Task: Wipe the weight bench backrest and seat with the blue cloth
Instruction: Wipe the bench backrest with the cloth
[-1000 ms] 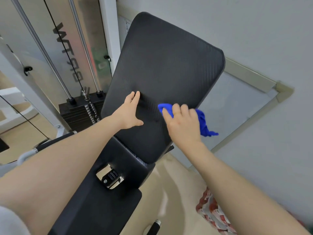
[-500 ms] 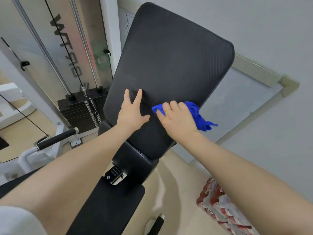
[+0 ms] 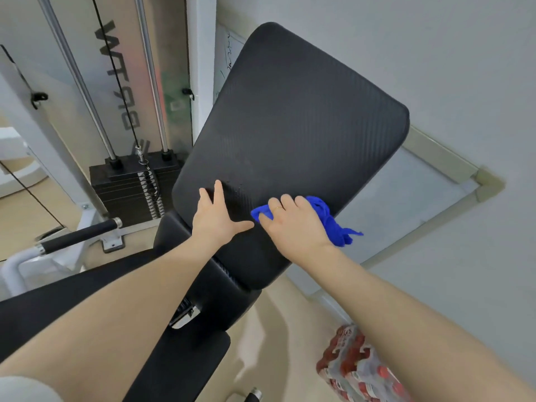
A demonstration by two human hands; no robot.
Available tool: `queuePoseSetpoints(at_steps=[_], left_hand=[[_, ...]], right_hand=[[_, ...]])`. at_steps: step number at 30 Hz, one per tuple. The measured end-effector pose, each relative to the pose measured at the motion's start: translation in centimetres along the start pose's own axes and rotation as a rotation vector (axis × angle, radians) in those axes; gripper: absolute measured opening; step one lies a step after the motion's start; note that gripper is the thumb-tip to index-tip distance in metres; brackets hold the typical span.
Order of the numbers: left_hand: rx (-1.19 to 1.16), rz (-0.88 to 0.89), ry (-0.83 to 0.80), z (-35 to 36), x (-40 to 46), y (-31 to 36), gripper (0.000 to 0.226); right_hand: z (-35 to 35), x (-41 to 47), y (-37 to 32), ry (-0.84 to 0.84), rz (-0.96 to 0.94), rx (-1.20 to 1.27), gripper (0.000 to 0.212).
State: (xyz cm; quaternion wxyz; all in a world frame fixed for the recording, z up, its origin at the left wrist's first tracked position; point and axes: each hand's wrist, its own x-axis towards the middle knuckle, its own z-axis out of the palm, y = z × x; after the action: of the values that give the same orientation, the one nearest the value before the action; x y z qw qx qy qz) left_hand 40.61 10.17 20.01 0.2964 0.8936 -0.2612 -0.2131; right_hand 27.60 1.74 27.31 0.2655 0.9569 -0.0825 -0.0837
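Observation:
The black textured backrest point(image 3: 290, 117) of the weight bench rises tilted in the middle of the view. Its black seat point(image 3: 179, 364) lies below, joined by a metal hinge. My right hand point(image 3: 293, 224) presses the blue cloth point(image 3: 327, 219) flat against the lower right part of the backrest; loose cloth ends hang off the pad's right edge. My left hand point(image 3: 216, 219) rests flat on the lower left of the backrest, fingers spread, holding nothing.
A cable machine with a black weight stack point(image 3: 127, 187) and chrome guide rods stands at the left. A white frame with a black grip bar point(image 3: 78, 236) sits lower left. A wrapped pack of red bottles point(image 3: 359, 369) lies on the floor at right, by the wall.
My right hand has slid the cloth slightly left and down across the lower backrest. My left hand stayed flat on the pad, its fingers now spread wider.

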Motion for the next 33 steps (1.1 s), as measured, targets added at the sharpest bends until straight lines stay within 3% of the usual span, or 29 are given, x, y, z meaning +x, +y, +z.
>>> queuePoseSetpoints(at_steps=[3,6,13,17,20,27,33], left_hand=[[-0.029,0.009,0.0,-0.1,0.2,-0.1,0.123],[-0.038,0.014,-0.01,-0.2,0.2,-0.4,0.123],[0.069,0.046,-0.018,-0.3,0.4,-1.1,0.117],[0.089,0.065,-0.042,-0.9,0.6,-1.7,0.103],[0.166,0.118,0.007,-1.0,0.6,-2.2,0.089],[0.181,0.187,0.012,-1.9,0.9,-3.4,0.08],[0.174,0.188,-0.03,-2.8,1.1,-3.3,0.078]], right_hand=[[-1.0,1.6,2.8,0.252,0.215,-0.062,0.015],[-0.4,2.7,3.6,0.406,0.414,-0.055,0.025],[1.4,1.8,-1.5,0.057,-0.068,-0.064,0.025],[-1.2,4.8,2.8,0.329,0.244,-0.138,0.019],[-1.2,5.3,2.6,0.397,0.364,-0.104,0.022],[2.9,1.4,-4.1,0.167,0.046,-0.048,0.023],[-0.6,6.5,0.4,0.387,0.481,0.0,0.029]])
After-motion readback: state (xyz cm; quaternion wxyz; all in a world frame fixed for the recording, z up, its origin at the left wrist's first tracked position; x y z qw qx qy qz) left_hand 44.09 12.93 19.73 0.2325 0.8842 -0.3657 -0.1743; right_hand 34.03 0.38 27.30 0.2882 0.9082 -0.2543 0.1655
